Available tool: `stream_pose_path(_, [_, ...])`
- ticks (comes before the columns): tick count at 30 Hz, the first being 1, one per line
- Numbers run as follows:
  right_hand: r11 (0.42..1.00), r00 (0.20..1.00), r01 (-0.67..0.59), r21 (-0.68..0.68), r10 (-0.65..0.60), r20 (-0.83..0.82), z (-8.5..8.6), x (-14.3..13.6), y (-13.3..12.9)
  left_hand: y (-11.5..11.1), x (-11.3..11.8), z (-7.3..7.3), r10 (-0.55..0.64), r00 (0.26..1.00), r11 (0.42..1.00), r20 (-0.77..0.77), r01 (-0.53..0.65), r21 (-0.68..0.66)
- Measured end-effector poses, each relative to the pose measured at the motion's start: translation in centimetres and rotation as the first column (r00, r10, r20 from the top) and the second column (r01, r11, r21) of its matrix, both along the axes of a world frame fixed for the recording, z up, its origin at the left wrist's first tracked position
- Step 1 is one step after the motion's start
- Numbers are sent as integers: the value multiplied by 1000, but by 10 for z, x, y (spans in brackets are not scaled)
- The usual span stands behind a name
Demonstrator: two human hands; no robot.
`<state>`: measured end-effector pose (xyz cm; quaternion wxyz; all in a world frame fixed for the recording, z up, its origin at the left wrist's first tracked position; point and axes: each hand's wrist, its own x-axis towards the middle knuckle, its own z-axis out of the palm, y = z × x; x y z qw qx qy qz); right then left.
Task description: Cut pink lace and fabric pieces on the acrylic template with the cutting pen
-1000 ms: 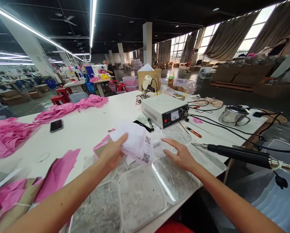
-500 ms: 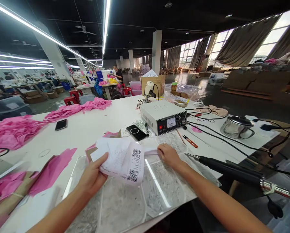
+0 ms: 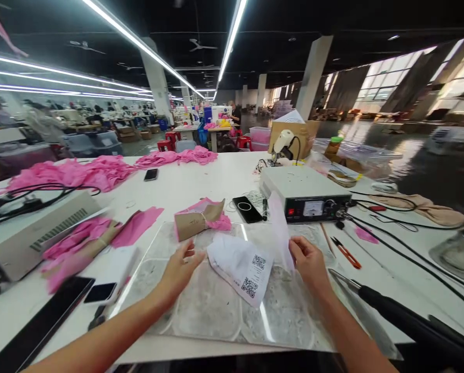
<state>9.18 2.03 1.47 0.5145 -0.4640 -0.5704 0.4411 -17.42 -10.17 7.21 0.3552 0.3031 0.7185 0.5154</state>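
A white paper with two QR codes (image 3: 239, 264) lies on the clear-topped grey mat (image 3: 204, 311). Just left of it is my left hand (image 3: 183, 269), fingers apart and holding nothing. My right hand (image 3: 307, 259) pinches the edge of a thin, pale pinkish sheet (image 3: 280, 228), which stands up in front of the grey control box (image 3: 305, 191). Beyond the paper, a brown card piece (image 3: 195, 223) tied with a band rests on pink fabric (image 3: 222, 220). A black phone (image 3: 247, 209) with a white ring lies behind the mat.
Orange-handled snips (image 3: 346, 253) and a black pen-shaped tool (image 3: 395, 311) with cables lie at the right. Another grey box (image 3: 41, 228), pink fabric (image 3: 72, 173) and phones are at the left. A glass pot (image 3: 455, 254) stands far right.
My left hand has let go of the QR-code paper, which now lies on the mat. My right hand has raised a thin pale sheet. The view has turned left.
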Motion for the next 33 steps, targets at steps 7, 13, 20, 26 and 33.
stream_pose_path(7, [837,901,-251,486,18,434,19,-54,-65,-6,37,10,-459,834,885,306,460,76])
stream_pose_path(13, [934,906,-346,90,308,289,28,-89,-87,-13,12,5,-386,802,915,456,397,77])
stream_pose_path(20, [822,890,-343,454,130,436,22,-125,-106,-45,-15,3,-378,784,926,493,324,194])
stream_pose_path(26, [844,853,-500,-193,519,60,29,-143,-110,-56,-23,-6,-260,841,965,475,209,158])
stream_pose_path(33, [645,719,-661,-385,690,-78,25,-152,-124,-112,-75,35,-318,934,934,163,279,222])
